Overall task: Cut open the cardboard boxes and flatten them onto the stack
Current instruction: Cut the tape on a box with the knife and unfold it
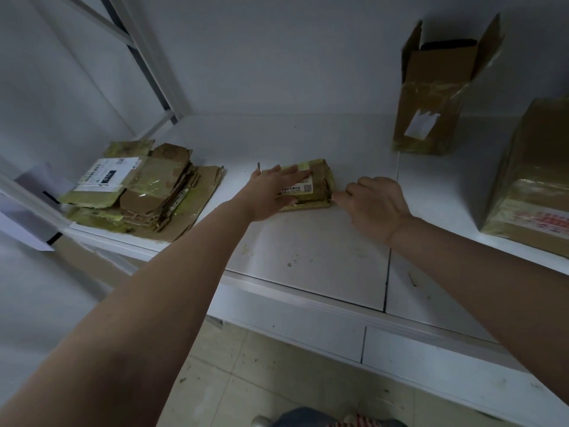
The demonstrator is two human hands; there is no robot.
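At the near edge, a knee in blue cloth (303, 419) is showing above the tiled floor (277, 365). Both bare forearms are reaching out over the white table (308, 257), which is carrying a few small scraps and stains near its front.

In the middle of the table a small box (311, 186), wrapped in yellowish tape and bearing a printed label, is lying low and flat. The left hand (271, 192) is pressing down on its left part with fingers held straight and spread wide. The right hand (374, 204) is sitting just at the box's near right corner with its fingers curled in tight; something thin seems to be poking out toward the box, but what it is pinching I cannot tell.

To the left, a stack of flattened cardboard (144, 192) is lying near the table's left end, a white label on top. At the right edge a taped box (532, 180) is standing closed. Farther back on the right, a tall box (431, 100) is standing with its top flaps open against the wall.
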